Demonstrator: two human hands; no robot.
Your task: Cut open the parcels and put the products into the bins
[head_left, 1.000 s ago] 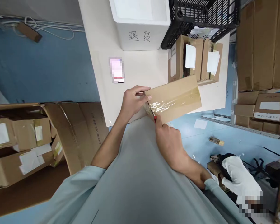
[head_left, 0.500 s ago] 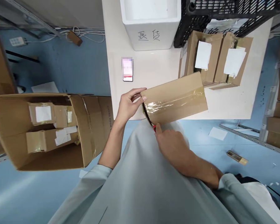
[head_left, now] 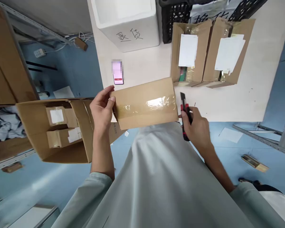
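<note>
A taped cardboard box (head_left: 144,106) lies at the table's near edge, part of it jutting out over my lap. My left hand (head_left: 103,106) pinches its left end between thumb and fingers. In my right hand (head_left: 196,126) is a red and black box cutter (head_left: 186,115), its blade end pointing away from me, just off the box's right end. Beyond the box, a phone (head_left: 118,72) with a lit screen rests on the table.
Two cardboard boxes (head_left: 192,74) with white labels stand at the right, before a black crate (head_left: 167,25). A white foam bin (head_left: 137,36) with handwriting is at the back. At left, a large open carton (head_left: 64,155) holds several smaller boxes.
My right hand has drawn the box cutter from the box's left end across to its right end. The box has shifted left and turned a little in my left hand.
</note>
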